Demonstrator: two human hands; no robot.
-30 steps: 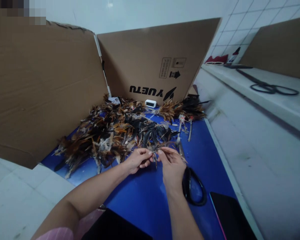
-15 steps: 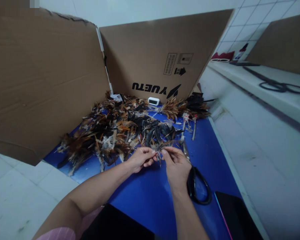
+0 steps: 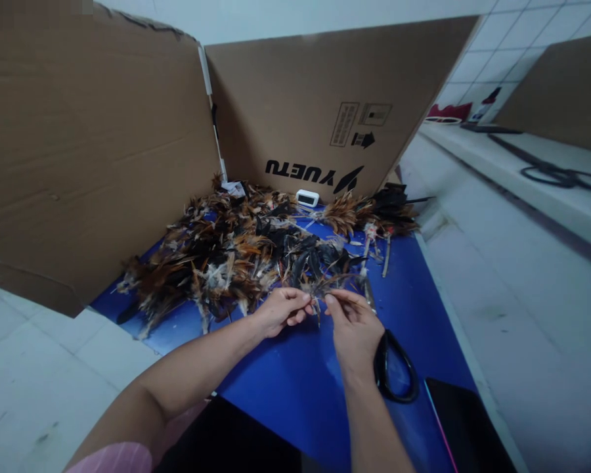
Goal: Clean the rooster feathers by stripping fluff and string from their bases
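Observation:
Brown, black and pale feathers (image 3: 217, 263) lie in a wide heap over the blue table top (image 3: 285, 374). At the heap's front edge, my left hand (image 3: 286, 311) pinches the base of a small feather bunch (image 3: 320, 286). My right hand (image 3: 354, 322) is just to its right, with thumb and fingertips closed at the same bunch; what exactly they grip is too small to tell. Black-handled scissors (image 3: 396, 368) lie beside my right wrist, their blades partly hidden behind the hand.
Cardboard panels (image 3: 285, 112) stand behind and to the left. A small white device (image 3: 307, 198) sits at the back, near bundled feathers (image 3: 394, 210). A dark phone (image 3: 465, 427) lies front right. On the ledge (image 3: 571, 164) is another pair of scissors (image 3: 556, 176).
The view has shifted slightly, so the surroundings appear a little further right. Both hands stay at the small bunch, with the right fingertips slightly further from the left ones.

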